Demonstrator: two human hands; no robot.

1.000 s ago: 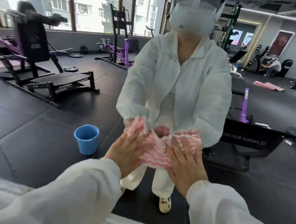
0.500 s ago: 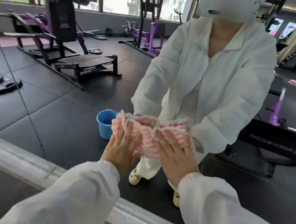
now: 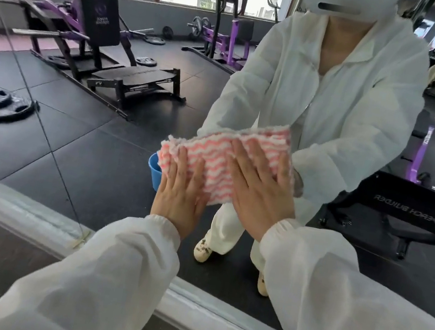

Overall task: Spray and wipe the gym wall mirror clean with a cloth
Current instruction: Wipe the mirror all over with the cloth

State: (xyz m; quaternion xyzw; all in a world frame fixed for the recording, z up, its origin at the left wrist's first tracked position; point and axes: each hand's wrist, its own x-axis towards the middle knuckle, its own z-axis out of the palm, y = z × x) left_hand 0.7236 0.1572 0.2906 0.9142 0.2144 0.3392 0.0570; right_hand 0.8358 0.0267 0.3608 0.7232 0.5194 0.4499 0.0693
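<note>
Mirrored white lettering on a black padded bench (image 3: 414,213), reflected at about 3 o'clock from the hands, reads "PEACH BUILDER" reversed. A black seat back on the purple machine (image 3: 97,14) at 10 o'clock carries a small pale logo too small to read.

The cloth (image 3: 228,161), pink-and-white in wavy stripes, lies flat against the mirror (image 3: 77,142). Its long axis runs from 8 o'clock up toward 2 o'clock, the right end higher.

The left hand (image 3: 180,196) presses the cloth's lower left part, fingers straight and together, pointing to 12 o'clock. The right hand (image 3: 261,189) presses its right half, fingers straight and spread, pointing toward 11 o'clock. Neither grip curls round the cloth; both palms lie flat.

A blue bucket (image 3: 154,169) shows in reflection just left of the cloth, partly hidden behind it.
</note>
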